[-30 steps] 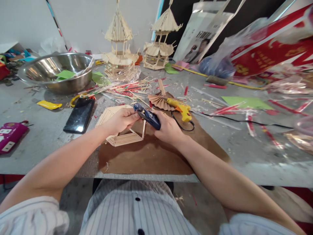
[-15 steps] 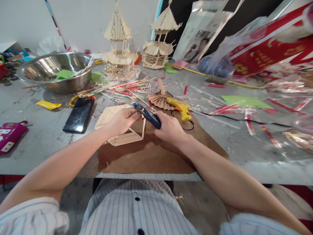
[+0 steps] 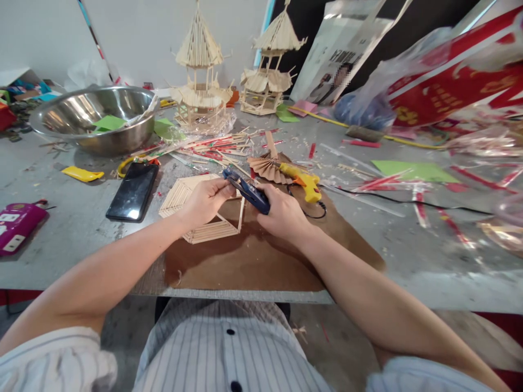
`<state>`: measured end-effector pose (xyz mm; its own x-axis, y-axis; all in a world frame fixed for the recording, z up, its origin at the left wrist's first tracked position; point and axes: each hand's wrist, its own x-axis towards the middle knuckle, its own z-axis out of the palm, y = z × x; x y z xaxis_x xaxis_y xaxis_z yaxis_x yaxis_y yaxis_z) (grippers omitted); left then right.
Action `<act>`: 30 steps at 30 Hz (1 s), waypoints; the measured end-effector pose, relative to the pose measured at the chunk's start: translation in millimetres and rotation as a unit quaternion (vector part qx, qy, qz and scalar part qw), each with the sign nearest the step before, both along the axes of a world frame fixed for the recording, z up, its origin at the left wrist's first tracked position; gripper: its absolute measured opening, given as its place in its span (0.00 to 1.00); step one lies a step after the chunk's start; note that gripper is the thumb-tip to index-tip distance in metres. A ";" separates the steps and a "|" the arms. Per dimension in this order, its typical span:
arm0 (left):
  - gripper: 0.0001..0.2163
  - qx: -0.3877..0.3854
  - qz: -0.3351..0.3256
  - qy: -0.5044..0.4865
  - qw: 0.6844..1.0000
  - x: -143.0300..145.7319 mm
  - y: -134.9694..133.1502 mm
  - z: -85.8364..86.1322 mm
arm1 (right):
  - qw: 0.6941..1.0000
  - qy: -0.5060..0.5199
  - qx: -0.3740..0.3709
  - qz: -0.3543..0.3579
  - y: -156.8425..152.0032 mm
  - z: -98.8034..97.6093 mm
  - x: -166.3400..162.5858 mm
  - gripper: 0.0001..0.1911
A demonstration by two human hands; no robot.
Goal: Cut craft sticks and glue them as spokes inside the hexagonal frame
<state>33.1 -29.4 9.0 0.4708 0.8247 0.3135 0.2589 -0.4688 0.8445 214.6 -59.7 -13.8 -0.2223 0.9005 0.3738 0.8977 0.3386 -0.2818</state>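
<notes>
My right hand is closed around a dark blue cutter, a plier-like tool slanting up to the left. Its head meets the fingertips of my left hand, which are pinched together. Whatever lies between those fingertips is hidden or too thin to make out. Under both hands, a flat frame of pale wooden sticks rests partly on a brown board. Its left side is filled with sticks laid side by side, and an open gap shows toward the right.
A yellow glue gun lies on a folded brown paper fan, its black cable trailing right. Left are a phone, a yellow utility knife and a steel bowl. Behind stand two stick pagodas and scattered loose sticks.
The whole view has shifted very slightly. Both hands and the cutter keep nearly the same pose over the stick frame.
</notes>
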 end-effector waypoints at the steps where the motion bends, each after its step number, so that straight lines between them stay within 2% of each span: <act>1: 0.13 -0.018 -0.004 -0.005 1.000 0.0 -0.3 0.9 | 1.000 0.004 0.001 0.005 0.2 0.1 0.4 0.23; 7: 0.12 -0.171 -0.050 -0.043 0.983 -2.9 1.2 1.1 | 0.999 0.011 0.001 0.032 0.3 -0.2 2.0 0.26; 11: 0.13 -0.275 -0.120 -0.093 0.949 -7.2 6.1 -0.4 | 0.999 0.011 -0.004 0.038 0.2 -1.1 2.8 0.28; 17: 0.14 -0.386 -0.202 -0.133 0.890 -11.4 8.9 1.3 | 0.999 -0.001 0.001 0.051 0.7 -2.6 3.9 0.28; 21: 0.13 -0.409 -0.218 -0.134 0.876 -12.6 10.1 -0.5 | 0.998 -0.017 0.014 0.061 1.9 -4.8 5.9 0.27; 25: 0.13 -0.387 -0.204 -0.133 0.889 -12.1 11.1 -2.5 | 0.998 -0.033 0.023 0.053 3.1 -5.6 7.0 0.24; 30: 0.13 -0.360 -0.177 -0.123 0.908 -10.1 9.4 0.0 | 0.999 -0.035 -0.007 0.035 2.4 -2.0 4.2 0.22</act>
<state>23.0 -20.0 9.0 0.7344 0.6689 -0.1151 -0.0388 0.2106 0.9768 218.8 -57.3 -15.8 -0.3105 0.8865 0.3431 0.8897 0.3981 -0.2234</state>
